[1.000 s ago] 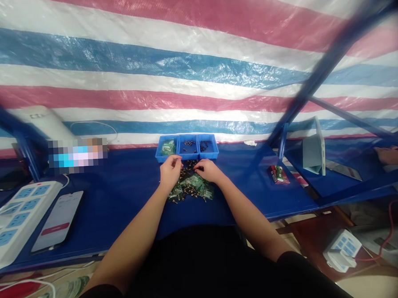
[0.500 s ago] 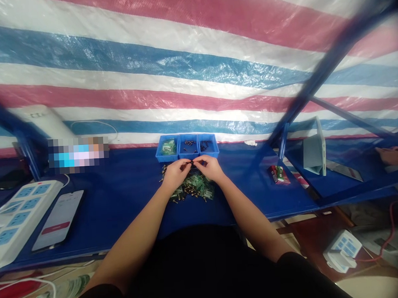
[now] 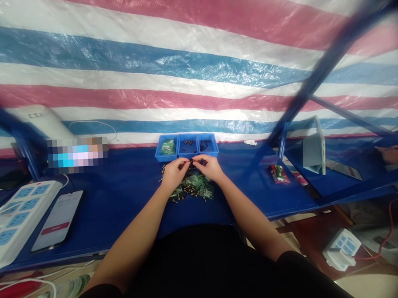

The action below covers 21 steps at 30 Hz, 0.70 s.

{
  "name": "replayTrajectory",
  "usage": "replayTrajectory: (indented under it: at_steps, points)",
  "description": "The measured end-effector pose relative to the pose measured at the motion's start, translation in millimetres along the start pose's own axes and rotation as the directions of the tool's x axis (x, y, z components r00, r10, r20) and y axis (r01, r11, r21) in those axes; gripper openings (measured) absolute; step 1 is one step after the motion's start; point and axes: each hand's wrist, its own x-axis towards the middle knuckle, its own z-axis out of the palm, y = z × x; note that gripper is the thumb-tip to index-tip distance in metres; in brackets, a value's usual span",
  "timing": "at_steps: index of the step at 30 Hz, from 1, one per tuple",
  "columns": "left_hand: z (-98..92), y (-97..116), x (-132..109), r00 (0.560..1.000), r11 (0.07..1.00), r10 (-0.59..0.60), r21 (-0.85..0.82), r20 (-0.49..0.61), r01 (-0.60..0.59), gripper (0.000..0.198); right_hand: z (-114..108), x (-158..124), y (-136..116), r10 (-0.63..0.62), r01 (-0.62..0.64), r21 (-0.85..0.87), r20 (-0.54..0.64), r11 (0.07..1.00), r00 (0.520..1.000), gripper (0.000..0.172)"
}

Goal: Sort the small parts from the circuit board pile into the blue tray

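Our left hand (image 3: 174, 171) & right hand (image 3: 210, 167) meet fingertip to fingertip, pinching a tiny dark part (image 3: 191, 160) btwn them, above the parts pile (image 3: 191, 188), near blue bins (image 3: 186, 147).

A tiny dark part (image 3: 191, 161), too small to make out, sat pinched between the fingertips of both hands at the centre of the frame. Just below it lay a loose heap of small green circuit boards (image 3: 193, 186) and brass-coloured bits.
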Motion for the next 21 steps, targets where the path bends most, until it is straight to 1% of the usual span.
replayTrajectory:
  at_steps: [21]
  points:
    - [0.5,2.2,-1.3,0.999,0.999,-0.027,-0.022,0.024,0.027,0.023,1.3,0.2,3.7,-0.037,0.036,-0.018,-0.026,0.999,0.999,0.021]
